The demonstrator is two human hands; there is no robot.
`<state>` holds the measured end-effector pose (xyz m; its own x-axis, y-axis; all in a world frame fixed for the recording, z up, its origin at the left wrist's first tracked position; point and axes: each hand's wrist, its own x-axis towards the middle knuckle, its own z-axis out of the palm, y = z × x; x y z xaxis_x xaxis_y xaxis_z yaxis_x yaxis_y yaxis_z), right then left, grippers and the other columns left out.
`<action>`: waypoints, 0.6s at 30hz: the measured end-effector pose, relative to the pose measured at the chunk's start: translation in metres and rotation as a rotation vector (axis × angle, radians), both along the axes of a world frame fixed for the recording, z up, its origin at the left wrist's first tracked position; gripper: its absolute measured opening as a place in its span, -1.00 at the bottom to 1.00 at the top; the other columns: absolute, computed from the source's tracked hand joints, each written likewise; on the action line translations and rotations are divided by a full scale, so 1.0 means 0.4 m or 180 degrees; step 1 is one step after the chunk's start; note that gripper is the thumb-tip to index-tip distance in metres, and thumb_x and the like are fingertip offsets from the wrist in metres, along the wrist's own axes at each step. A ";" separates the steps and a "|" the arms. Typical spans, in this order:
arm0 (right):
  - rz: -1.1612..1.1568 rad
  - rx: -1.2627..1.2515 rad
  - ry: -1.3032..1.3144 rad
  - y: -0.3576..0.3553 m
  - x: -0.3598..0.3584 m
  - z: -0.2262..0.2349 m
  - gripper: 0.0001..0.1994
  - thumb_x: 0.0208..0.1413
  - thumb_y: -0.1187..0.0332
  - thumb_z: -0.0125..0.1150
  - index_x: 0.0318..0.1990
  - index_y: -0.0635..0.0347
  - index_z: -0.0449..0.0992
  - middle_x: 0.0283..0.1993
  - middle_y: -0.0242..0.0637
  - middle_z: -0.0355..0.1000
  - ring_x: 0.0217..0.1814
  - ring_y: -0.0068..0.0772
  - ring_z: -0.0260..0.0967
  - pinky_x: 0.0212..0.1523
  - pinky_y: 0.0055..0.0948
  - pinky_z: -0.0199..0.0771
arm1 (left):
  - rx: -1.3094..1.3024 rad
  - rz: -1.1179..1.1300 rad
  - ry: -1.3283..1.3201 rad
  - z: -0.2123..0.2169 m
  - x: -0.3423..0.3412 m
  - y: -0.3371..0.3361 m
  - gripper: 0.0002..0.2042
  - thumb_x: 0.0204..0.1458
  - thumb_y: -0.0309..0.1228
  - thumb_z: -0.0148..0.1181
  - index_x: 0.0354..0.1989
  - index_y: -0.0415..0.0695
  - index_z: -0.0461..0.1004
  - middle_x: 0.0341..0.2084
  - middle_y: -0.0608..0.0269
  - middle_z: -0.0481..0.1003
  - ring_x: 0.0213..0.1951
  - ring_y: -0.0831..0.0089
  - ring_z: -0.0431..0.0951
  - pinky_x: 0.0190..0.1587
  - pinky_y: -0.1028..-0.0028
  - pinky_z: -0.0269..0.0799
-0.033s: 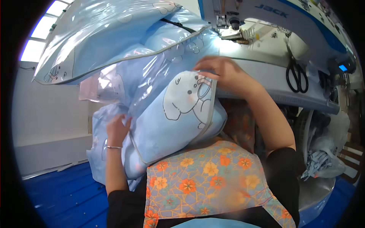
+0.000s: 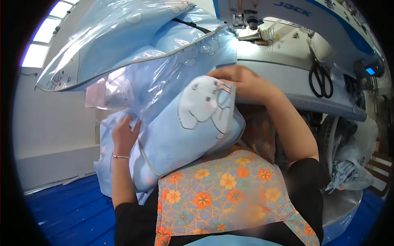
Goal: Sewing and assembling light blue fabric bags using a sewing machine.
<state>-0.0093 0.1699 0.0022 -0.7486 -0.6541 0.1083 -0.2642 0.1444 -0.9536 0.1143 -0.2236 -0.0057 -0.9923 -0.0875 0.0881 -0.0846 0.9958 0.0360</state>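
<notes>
A light blue quilted cloth piece (image 2: 180,135) with grey edging and a white cartoon animal print lies folded across my lap. My right hand (image 2: 246,84) grips its upper corner, thumb in front and fingers mostly behind the fold. At the cloth's left side, my left hand (image 2: 124,133) lies against the pale blue fabric, its thumb apart from its fingers and nothing visible between them. Beyond both hands, a large blue printed piece under shiny clear plastic (image 2: 119,49) spreads up to the sewing machine (image 2: 295,18).
Black scissors (image 2: 321,80) rest on the machine's table (image 2: 283,76), right of my right hand. The needle area (image 2: 251,22) is above that hand. At the right stands a bag of cloth scraps (image 2: 349,174). A white wall (image 2: 53,123) is at the left, above blue flooring (image 2: 69,211).
My left hand has shifted slightly up and left along the fabric. My right hand has turned a little around the corner, and the printed corner has tilted slightly.
</notes>
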 end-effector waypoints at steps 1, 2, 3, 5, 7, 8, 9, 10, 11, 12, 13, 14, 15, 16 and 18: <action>0.0021 -0.0098 0.0032 0.010 0.012 -0.019 -0.60 0.13 0.11 0.14 -0.13 0.32 0.55 -0.16 -0.12 0.54 -0.11 -0.11 0.47 0.23 -0.18 0.26 | 0.0190 -0.0453 0.0092 0.056 -0.034 0.059 -0.58 -0.08 -0.33 0.35 -0.01 -0.14 0.48 -0.12 0.05 0.52 -0.15 0.13 0.56 -0.14 0.27 0.47; 0.0008 -0.0100 0.0018 0.021 0.013 -0.061 -0.60 0.13 0.11 0.14 -0.13 0.32 0.55 -0.16 -0.12 0.54 -0.11 -0.11 0.47 0.23 -0.18 0.26 | 0.0232 -0.0916 0.0315 0.078 -0.063 0.116 -0.51 -0.07 -0.32 0.34 0.09 -0.12 0.41 0.05 0.01 0.41 0.02 0.09 0.46 0.01 0.25 0.40; 0.0187 -0.0005 0.0337 0.043 0.012 -0.098 -0.61 0.11 0.11 0.14 -0.14 0.30 0.56 -0.16 -0.14 0.55 -0.10 -0.16 0.48 0.27 -0.15 0.20 | 0.0270 -0.1403 0.0540 0.094 -0.099 0.161 -0.43 -0.05 -0.31 0.33 0.19 -0.10 0.34 0.21 -0.04 0.30 0.18 0.05 0.36 0.15 0.23 0.33; 0.0496 0.0082 0.0787 0.058 0.023 -0.126 -0.66 0.07 0.14 0.14 -0.20 0.25 0.60 -0.18 -0.21 0.57 -0.09 -0.30 0.49 0.33 -0.13 0.12 | 0.0807 -0.1268 0.0059 0.085 -0.179 0.181 -0.38 0.01 -0.27 0.28 0.27 -0.08 0.26 0.33 -0.06 0.12 0.35 0.03 0.13 0.31 0.20 0.12; 0.0883 0.0111 0.0571 0.051 0.039 -0.083 -0.68 0.06 0.17 0.14 -0.20 0.25 0.60 -0.18 -0.22 0.57 -0.08 -0.32 0.49 0.34 -0.13 0.10 | 0.0846 -0.1331 0.0004 0.013 -0.289 0.080 -0.35 0.04 -0.14 0.23 0.28 -0.16 0.21 0.29 -0.07 0.17 0.30 -0.07 0.16 0.29 0.23 0.15; 0.1149 0.0185 0.0325 0.059 0.042 -0.071 -0.69 0.05 0.20 0.14 -0.21 0.25 0.61 -0.18 -0.24 0.57 -0.08 -0.34 0.48 0.35 -0.12 0.08 | 0.0861 -0.1344 -0.0002 0.009 -0.340 0.083 -0.35 0.04 -0.14 0.23 0.28 -0.16 0.21 0.29 -0.07 0.17 0.30 -0.07 0.16 0.29 0.23 0.15; 0.0880 0.0045 -0.0289 0.072 0.046 -0.085 -0.68 0.02 0.24 0.13 -0.18 0.29 0.60 -0.15 -0.23 0.57 -0.05 -0.35 0.48 0.30 -0.20 0.17 | 0.1151 -0.1359 0.0002 0.008 -0.381 0.091 -0.34 0.03 -0.12 0.22 0.28 -0.16 0.21 0.29 -0.11 0.17 0.30 -0.09 0.16 0.29 0.22 0.15; 0.0861 0.0049 -0.0299 0.076 0.037 -0.078 -0.68 0.02 0.24 0.13 -0.18 0.29 0.60 -0.15 -0.23 0.57 -0.05 -0.35 0.48 0.30 -0.20 0.17 | 0.1440 -0.1378 0.0000 0.019 -0.404 0.115 -0.33 0.03 -0.09 0.22 0.28 -0.16 0.22 0.28 -0.16 0.16 0.29 -0.10 0.16 0.28 0.22 0.14; 0.0867 -0.0192 -0.0774 0.078 0.018 -0.058 -0.66 0.01 0.26 0.13 -0.16 0.32 0.60 -0.13 -0.23 0.56 -0.03 -0.35 0.48 0.26 -0.26 0.24 | 0.0976 -0.1248 -0.0188 0.046 -0.419 0.122 -0.29 0.00 -0.09 0.23 0.30 -0.15 0.20 0.28 -0.17 0.17 0.28 -0.07 0.18 0.28 0.22 0.14; 0.0842 -0.0433 -0.1256 0.085 0.002 -0.045 -0.65 0.00 0.28 0.13 -0.13 0.34 0.59 -0.12 -0.22 0.56 -0.02 -0.34 0.47 0.22 -0.32 0.30 | 0.0989 -0.1277 -0.0208 0.060 -0.426 0.143 -0.29 0.00 -0.09 0.23 0.30 -0.15 0.20 0.28 -0.17 0.17 0.28 -0.07 0.18 0.28 0.22 0.14; 0.0565 -0.0267 -0.0928 0.080 -0.023 -0.038 -0.64 0.07 0.27 0.10 -0.08 0.36 0.57 -0.09 -0.20 0.54 -0.01 -0.36 0.46 0.12 -0.44 0.39 | 0.0412 -0.1500 -0.0022 0.074 -0.424 0.158 -0.29 -0.01 -0.10 0.23 0.31 -0.15 0.20 0.27 -0.14 0.19 0.27 -0.03 0.20 0.29 0.24 0.13; 0.0557 -0.0275 -0.0948 0.067 -0.038 -0.032 -0.64 0.07 0.27 0.10 -0.08 0.36 0.57 -0.09 -0.20 0.54 -0.01 -0.36 0.46 0.12 -0.44 0.39 | -0.0171 -0.1710 0.0163 0.079 -0.414 0.173 -0.28 -0.03 -0.10 0.24 0.31 -0.15 0.20 0.27 -0.11 0.21 0.26 0.02 0.23 0.29 0.25 0.13; 0.0214 -0.0254 -0.0943 0.052 -0.054 -0.028 -0.64 0.11 0.26 0.09 -0.06 0.36 0.56 -0.08 -0.19 0.53 -0.01 -0.39 0.46 0.11 -0.47 0.40 | -0.0166 -0.1978 0.0171 0.074 -0.378 0.202 -0.34 0.00 -0.18 0.21 0.30 -0.15 0.22 0.23 -0.13 0.26 0.19 0.00 0.32 0.24 0.25 0.21; -0.0114 -0.0212 -0.0920 0.031 -0.065 -0.019 -0.64 0.15 0.26 0.09 -0.04 0.36 0.55 -0.08 -0.18 0.53 -0.01 -0.43 0.46 0.09 -0.50 0.41 | -0.0151 -0.1982 0.0167 0.063 -0.370 0.204 -0.34 0.00 -0.18 0.21 0.30 -0.15 0.22 0.23 -0.13 0.26 0.19 0.00 0.32 0.24 0.25 0.21; -0.0190 -0.0123 -0.0974 -0.008 -0.102 -0.026 -0.65 0.20 0.26 0.09 0.00 0.34 0.53 -0.07 -0.18 0.53 0.00 -0.47 0.46 0.08 -0.54 0.42 | 0.0121 -0.1698 -0.0267 0.035 -0.364 0.194 -0.52 0.04 -0.25 0.18 0.14 -0.21 0.40 0.03 -0.20 0.44 0.03 -0.01 0.47 0.11 0.26 0.34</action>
<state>-0.0501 0.1666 -0.0081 -0.7873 -0.6077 -0.1039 0.0438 0.1130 -0.9926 -0.0312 -0.1459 0.0084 -0.9033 0.4289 0.0133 0.4283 0.8994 0.0877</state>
